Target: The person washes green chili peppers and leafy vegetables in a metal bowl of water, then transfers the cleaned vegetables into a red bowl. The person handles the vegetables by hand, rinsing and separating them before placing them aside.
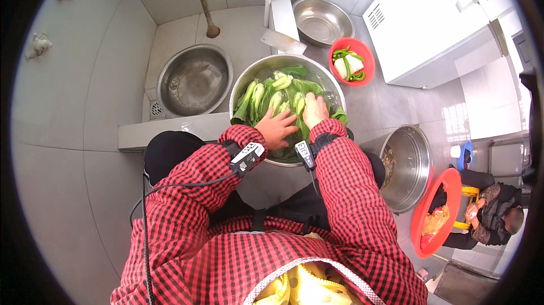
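A large metal basin (239, 76) of water holds several heads of green bok choy (256, 97) in front of me. My left hand (277, 128) lies spread over the leaves at the basin's near side, fingers apart. To its right, my right hand (314, 109) reaches in among the stalks with its fingers bent down; its fingertips are partly hidden, so whether it grips a stalk cannot be told. Both wrists carry strapped devices over red checked sleeves. A cleaver (283, 42) rests on the white ledge just beyond the basin.
Left stands a metal basin (163, 80) with some water, by a floor drain (156, 108). A red bowl (371, 65) of green peppers, an empty steel basin (323, 20), a metal bucket (425, 148) and a red tub (455, 190) stand right. Another person (495, 211) sits far right.
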### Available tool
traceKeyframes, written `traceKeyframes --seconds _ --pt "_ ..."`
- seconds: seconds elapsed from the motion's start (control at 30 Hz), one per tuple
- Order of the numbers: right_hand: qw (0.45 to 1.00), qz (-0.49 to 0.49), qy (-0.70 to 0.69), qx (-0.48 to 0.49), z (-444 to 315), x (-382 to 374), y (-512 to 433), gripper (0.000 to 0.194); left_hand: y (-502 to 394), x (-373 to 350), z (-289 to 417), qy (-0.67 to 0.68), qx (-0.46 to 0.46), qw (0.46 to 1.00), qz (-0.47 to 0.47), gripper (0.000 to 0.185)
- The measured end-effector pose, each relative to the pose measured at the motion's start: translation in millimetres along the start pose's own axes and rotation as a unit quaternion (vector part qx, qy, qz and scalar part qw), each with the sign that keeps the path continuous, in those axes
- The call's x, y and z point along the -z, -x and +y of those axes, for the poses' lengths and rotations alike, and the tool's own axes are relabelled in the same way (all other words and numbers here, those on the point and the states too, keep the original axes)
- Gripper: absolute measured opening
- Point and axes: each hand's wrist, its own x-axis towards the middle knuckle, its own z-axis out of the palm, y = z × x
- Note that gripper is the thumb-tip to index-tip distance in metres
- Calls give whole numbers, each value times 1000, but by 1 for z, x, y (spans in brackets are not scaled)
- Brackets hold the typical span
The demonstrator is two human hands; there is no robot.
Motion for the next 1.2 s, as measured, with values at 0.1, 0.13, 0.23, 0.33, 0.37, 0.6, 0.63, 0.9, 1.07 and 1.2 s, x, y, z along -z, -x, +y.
traceKeyframes --seconds 0.1,0.13,0.23,0.33,0.37,0.6,0.63,0.9,1.07,1.2 --pt "990 -134 -1 -30 11 -13 -9 21 3 -1 -4 -37 67 994 -74 54" --pt "989 -149 -3 -21 14 -16 -11 22 3 -1 -8 -27 73 994 -73 46" --pt "994 -7 -63 -88 18 -18 -12 22 -4 -2 -19 73 95 989 -83 39" --pt "994 -85 -65 0 15 -9 -12 19 -11 -5 -25 319 170 927 94 33" --pt "990 -84 -113 7 13 -1 -12 18 -14 -5 -26 414 192 877 148 33" --pt "800 -154 -579 26 -20 48 2 13 -34 4 -18 644 28 735 210 62" --pt "807 -153 -570 12 -25 52 4 12 -34 5 -16 671 38 715 194 57" --pt "807 -171 -565 -22 -43 56 10 16 -25 13 -17 532 118 801 247 31" --pt "812 -129 -565 -71 -46 46 10 25 -19 27 -15 367 202 897 142 32" --pt "847 -113 -520 -23 -43 39 10 23 -21 29 -16 395 173 894 126 29"
